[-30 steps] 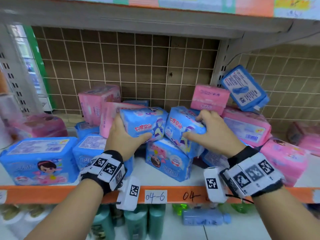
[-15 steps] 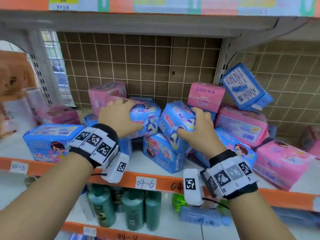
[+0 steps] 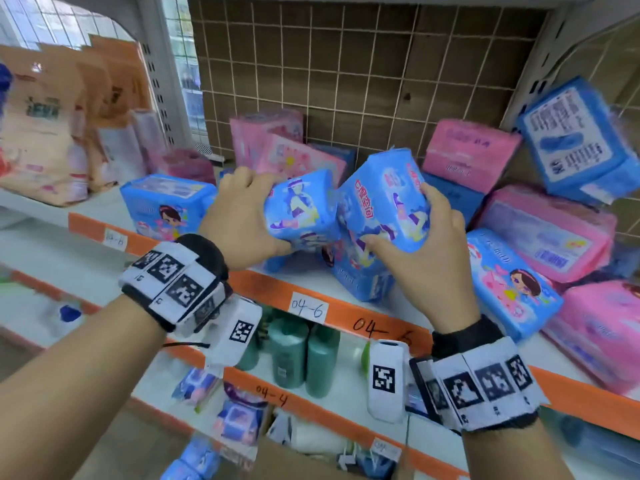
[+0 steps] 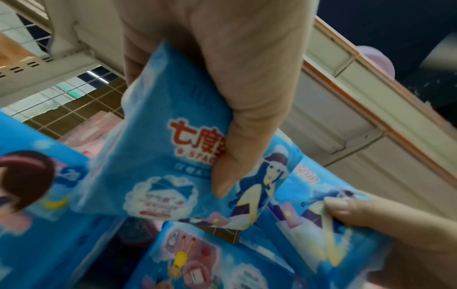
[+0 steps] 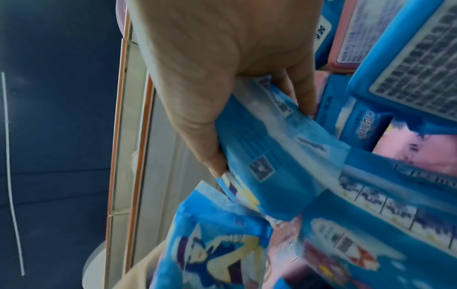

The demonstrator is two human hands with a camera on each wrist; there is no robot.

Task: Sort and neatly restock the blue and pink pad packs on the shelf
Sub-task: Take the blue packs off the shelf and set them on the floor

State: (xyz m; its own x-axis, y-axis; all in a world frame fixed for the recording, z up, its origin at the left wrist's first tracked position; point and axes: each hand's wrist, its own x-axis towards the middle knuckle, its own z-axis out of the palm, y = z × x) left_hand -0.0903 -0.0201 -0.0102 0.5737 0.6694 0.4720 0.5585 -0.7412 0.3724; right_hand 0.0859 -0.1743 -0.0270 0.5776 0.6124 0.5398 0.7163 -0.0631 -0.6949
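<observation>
Left hand (image 3: 242,216) and right hand (image 3: 429,251) each grip a blue pack (image 3: 301,209) (image 3: 384,202) (thumbs underneath), lifted clear for sorting; pink packs (image 3: 467,150) wait at 2 o'clock.

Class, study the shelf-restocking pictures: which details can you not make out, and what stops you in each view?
- Left hand fingers: head view, hidden behind its blue pack.
- Small print on right hand's pack: right wrist view, motion blur.
- Pink pack at far right: head view, cut off by the edge.
- Lower-shelf bottles: labels too small.
</observation>
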